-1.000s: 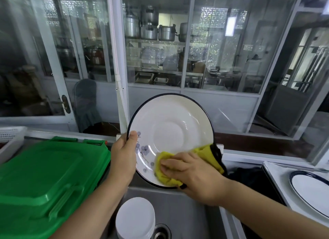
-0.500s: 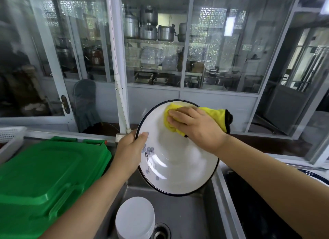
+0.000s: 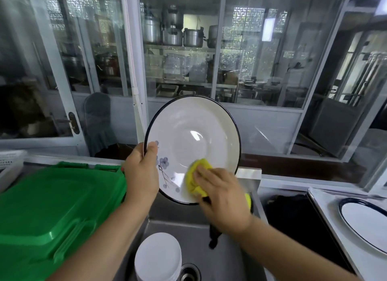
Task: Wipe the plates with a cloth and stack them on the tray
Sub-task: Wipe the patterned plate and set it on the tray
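Note:
A white plate [image 3: 194, 134] with a dark rim and a small blue flower print stands almost upright over the sink. My left hand [image 3: 141, 172] grips its left rim, thumb on the face. My right hand [image 3: 222, 197] presses a yellow cloth [image 3: 195, 177] against the plate's lower part; a dark corner of the cloth hangs below the hand. A stack of white plates [image 3: 158, 257] sits in the sink below. Another dark-rimmed plate [image 3: 368, 224] lies on the white tray [image 3: 322, 199] at the right.
A green plastic crate lid [image 3: 52, 213] fills the counter at the left. The steel sink [image 3: 201, 239] with its drain [image 3: 189, 272] lies under the hands. A dark cloth [image 3: 293, 213] lies right of the sink. Glass partitions [image 3: 178, 61] stand behind.
My right hand has swept the yellow cloth from the plate's top edge down to its lower part. The plate has tilted back and risen a little in my left hand.

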Available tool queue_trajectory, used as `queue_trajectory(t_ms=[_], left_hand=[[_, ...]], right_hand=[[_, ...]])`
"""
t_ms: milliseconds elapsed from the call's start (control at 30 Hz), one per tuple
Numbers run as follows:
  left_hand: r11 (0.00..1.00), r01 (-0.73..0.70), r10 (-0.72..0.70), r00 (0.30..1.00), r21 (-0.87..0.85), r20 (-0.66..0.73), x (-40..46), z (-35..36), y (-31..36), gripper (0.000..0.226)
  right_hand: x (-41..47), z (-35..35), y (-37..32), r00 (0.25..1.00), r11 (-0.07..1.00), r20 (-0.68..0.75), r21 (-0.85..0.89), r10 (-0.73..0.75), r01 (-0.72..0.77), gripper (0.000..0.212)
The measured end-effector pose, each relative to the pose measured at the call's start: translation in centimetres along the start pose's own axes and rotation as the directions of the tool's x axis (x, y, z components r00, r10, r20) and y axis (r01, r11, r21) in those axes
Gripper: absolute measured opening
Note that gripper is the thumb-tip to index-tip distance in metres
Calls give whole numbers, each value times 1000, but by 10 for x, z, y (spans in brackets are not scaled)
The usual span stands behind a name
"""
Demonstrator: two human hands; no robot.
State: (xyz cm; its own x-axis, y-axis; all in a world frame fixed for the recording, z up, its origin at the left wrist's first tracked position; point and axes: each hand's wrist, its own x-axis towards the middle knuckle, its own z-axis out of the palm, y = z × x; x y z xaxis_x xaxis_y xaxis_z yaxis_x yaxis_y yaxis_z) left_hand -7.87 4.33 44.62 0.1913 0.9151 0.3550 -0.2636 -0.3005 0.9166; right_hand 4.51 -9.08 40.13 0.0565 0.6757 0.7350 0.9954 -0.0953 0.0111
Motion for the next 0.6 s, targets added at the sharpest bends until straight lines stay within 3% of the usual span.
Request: queue_trajectory(t_ms=[167, 333, 467, 600], left_hand=[[999, 11, -12, 999, -40, -41, -11, 14, -12, 18], [998, 3, -3, 1000, -56, -2, -9, 11, -7, 21], [999, 49, -47, 986, -5, 162, 4, 5, 15, 18], [988, 152, -154, 955, 26, 252, 20, 9, 41, 18]], right_hand=[[0, 12, -50, 999, 977, -14, 211, 42, -38, 49], [-12, 9, -10, 977, 981, -84, -18, -196, 195, 34], [-17, -8, 44, 927, 917, -85, -205, -364, 341, 23], [-10, -17, 56, 893, 877, -123, -287, -432, 385, 26]])
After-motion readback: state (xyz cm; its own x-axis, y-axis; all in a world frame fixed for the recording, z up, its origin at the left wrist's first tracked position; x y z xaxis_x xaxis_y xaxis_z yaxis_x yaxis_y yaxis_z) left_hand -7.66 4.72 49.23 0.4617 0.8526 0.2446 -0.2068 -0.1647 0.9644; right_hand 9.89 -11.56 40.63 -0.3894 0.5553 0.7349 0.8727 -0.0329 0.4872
